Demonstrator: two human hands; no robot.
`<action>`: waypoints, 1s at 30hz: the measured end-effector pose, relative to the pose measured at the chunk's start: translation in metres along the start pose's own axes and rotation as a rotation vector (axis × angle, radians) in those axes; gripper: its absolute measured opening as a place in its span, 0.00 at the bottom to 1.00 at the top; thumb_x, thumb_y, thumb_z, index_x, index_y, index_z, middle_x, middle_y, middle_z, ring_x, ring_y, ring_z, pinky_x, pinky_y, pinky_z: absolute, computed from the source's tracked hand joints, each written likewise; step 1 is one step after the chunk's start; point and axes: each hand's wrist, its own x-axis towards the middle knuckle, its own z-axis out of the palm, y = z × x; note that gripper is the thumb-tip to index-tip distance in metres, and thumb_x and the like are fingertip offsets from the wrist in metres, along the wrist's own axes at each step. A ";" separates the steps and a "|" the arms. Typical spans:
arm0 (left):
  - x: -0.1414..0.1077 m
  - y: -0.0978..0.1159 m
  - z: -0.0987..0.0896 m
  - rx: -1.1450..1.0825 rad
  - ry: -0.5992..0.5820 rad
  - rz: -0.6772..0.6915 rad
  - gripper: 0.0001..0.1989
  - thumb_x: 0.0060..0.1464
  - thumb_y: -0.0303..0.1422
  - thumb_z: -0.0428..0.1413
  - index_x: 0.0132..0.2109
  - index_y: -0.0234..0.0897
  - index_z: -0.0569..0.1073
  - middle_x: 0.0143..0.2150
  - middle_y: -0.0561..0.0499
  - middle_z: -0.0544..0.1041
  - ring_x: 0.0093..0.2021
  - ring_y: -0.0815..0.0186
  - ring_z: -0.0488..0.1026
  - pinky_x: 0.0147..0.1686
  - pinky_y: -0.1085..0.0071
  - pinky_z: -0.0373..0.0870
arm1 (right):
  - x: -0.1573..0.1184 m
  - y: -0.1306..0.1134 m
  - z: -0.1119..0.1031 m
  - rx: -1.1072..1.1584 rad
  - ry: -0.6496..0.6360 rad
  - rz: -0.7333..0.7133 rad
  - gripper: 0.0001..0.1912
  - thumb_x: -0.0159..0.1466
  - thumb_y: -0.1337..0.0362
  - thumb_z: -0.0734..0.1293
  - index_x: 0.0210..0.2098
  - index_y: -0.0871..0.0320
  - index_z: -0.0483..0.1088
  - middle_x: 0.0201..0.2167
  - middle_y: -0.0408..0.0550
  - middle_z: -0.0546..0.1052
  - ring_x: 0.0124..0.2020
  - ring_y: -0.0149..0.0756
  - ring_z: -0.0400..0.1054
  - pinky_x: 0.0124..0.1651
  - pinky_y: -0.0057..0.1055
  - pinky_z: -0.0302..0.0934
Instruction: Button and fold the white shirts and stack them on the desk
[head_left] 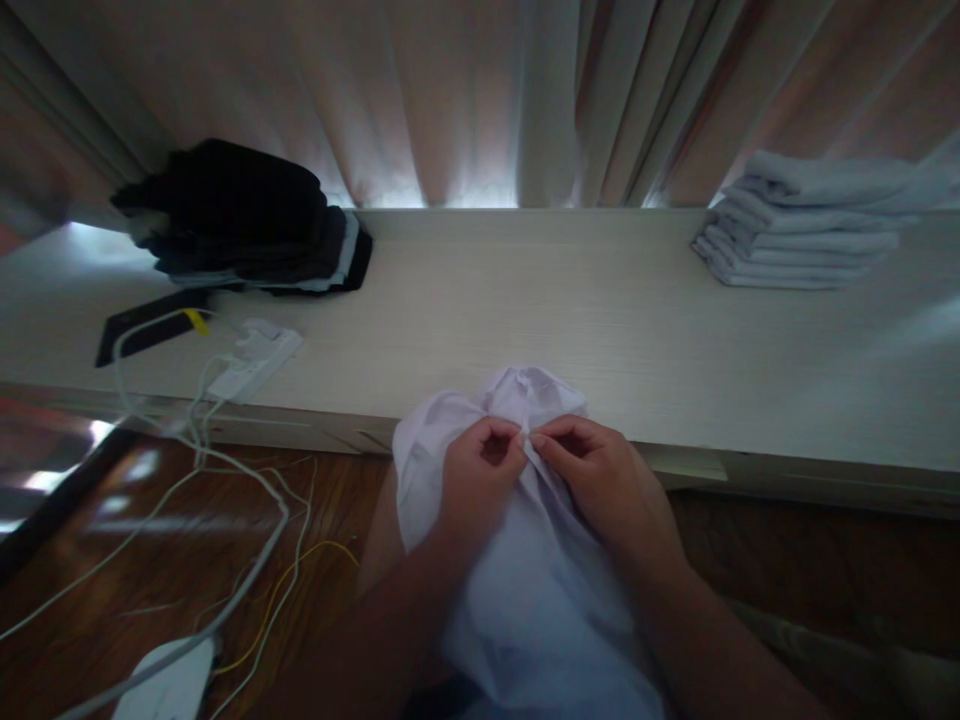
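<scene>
A white garment (517, 580) lies across my lap, its bunched top end resting against the edge of the pale ledge. My left hand (484, 470) pinches the fabric with thumb and forefinger near the middle of the view. Just beside it, my right hand (589, 465) pinches the same cloth, and the two sets of fingertips nearly touch. A fold runs down the garment from between them. Whatever small detail sits between the fingertips is too small to make out.
On the pale ledge (525, 310) stand a pile of dark clothes (232, 210) at left and folded white clothes (817, 220) at right. A power strip (255, 362) with cables and a dark flat object (150, 325) lie left. Curtains (450, 100) hang behind. A white box (169, 680) rests below.
</scene>
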 end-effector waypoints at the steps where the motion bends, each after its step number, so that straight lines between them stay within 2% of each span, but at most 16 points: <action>1: 0.000 0.000 0.000 -0.025 0.000 -0.002 0.04 0.51 0.29 0.57 0.30 0.35 0.75 0.25 0.54 0.76 0.26 0.70 0.72 0.28 0.76 0.68 | 0.000 0.000 -0.001 0.015 -0.011 0.009 0.13 0.63 0.52 0.66 0.37 0.50 0.80 0.31 0.44 0.82 0.31 0.38 0.75 0.32 0.29 0.63; 4: 0.003 -0.002 0.000 -0.073 -0.023 -0.032 0.05 0.51 0.31 0.57 0.29 0.35 0.74 0.24 0.55 0.75 0.25 0.70 0.70 0.27 0.76 0.66 | 0.000 0.001 -0.001 0.049 -0.008 0.010 0.12 0.63 0.53 0.66 0.37 0.51 0.79 0.31 0.44 0.82 0.30 0.37 0.75 0.32 0.29 0.63; 8: 0.007 -0.004 0.001 -0.043 -0.093 -0.070 0.06 0.52 0.31 0.57 0.27 0.36 0.72 0.21 0.57 0.71 0.23 0.70 0.68 0.25 0.76 0.63 | -0.002 0.006 0.010 0.056 0.104 -0.040 0.11 0.62 0.56 0.66 0.36 0.53 0.78 0.32 0.47 0.82 0.33 0.39 0.75 0.34 0.30 0.65; 11: 0.007 -0.005 0.002 -0.006 -0.111 -0.059 0.07 0.53 0.31 0.57 0.28 0.36 0.72 0.22 0.56 0.72 0.25 0.70 0.68 0.26 0.76 0.64 | -0.003 0.009 0.015 0.038 0.132 -0.069 0.10 0.62 0.57 0.66 0.36 0.53 0.77 0.32 0.48 0.81 0.33 0.39 0.75 0.36 0.31 0.66; 20: 0.007 -0.004 0.003 0.054 -0.094 -0.061 0.06 0.52 0.30 0.56 0.29 0.35 0.74 0.24 0.55 0.74 0.27 0.69 0.70 0.28 0.76 0.64 | -0.006 0.003 0.005 -0.137 0.086 -0.085 0.10 0.63 0.55 0.66 0.38 0.48 0.78 0.33 0.46 0.82 0.34 0.39 0.76 0.34 0.30 0.64; 26: 0.008 -0.004 0.002 0.030 -0.100 -0.066 0.06 0.53 0.31 0.56 0.29 0.35 0.74 0.25 0.54 0.74 0.27 0.69 0.70 0.29 0.75 0.65 | -0.006 0.005 0.007 -0.135 0.078 -0.098 0.11 0.63 0.55 0.66 0.39 0.49 0.79 0.34 0.46 0.82 0.34 0.39 0.75 0.35 0.30 0.64; 30: 0.006 -0.002 0.003 0.045 -0.102 -0.072 0.06 0.54 0.30 0.54 0.30 0.35 0.74 0.26 0.54 0.75 0.28 0.69 0.70 0.29 0.75 0.65 | -0.002 0.004 0.008 -0.090 0.074 -0.028 0.12 0.63 0.54 0.65 0.38 0.49 0.79 0.32 0.46 0.82 0.32 0.40 0.75 0.31 0.31 0.62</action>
